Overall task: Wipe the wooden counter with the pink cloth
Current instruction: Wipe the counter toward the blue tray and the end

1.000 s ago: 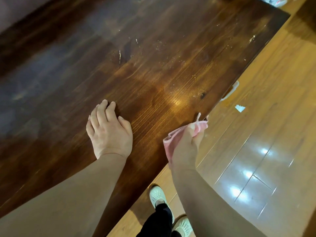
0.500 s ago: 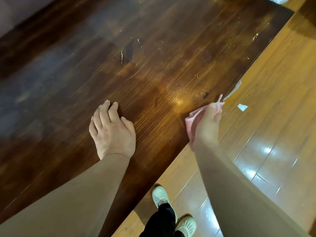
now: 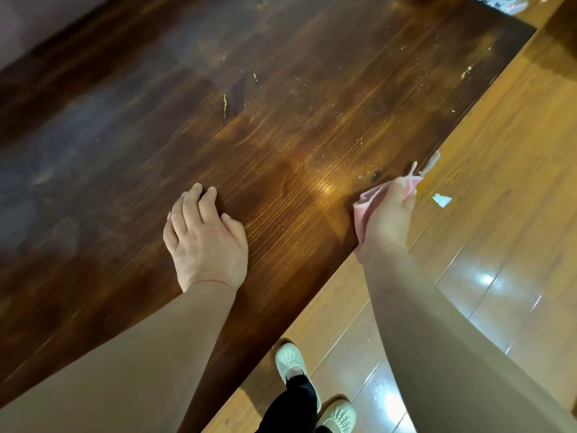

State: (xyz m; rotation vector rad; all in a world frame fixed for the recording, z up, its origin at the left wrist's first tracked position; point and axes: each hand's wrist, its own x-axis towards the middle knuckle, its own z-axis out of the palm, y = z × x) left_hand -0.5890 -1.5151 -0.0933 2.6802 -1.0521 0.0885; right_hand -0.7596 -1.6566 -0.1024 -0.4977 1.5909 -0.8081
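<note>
My left hand [image 3: 207,242] lies palm-down on the wooden counter [image 3: 281,126], fingers loosely bent and pointing toward eleven o'clock, holding nothing, while my right arm reaches toward twelve along the counter's near edge. Pale crumbs [image 3: 312,120] speckle the wood at one o'clock from my left hand, a white scrap [image 3: 441,200] lies on the glossy floor [image 3: 499,214] just at three o'clock of my right hand, and my white shoes [image 3: 293,364] stand below at six. My right hand [image 3: 388,220] grips the bunched pink cloth [image 3: 367,203] against the counter's edge.
</note>
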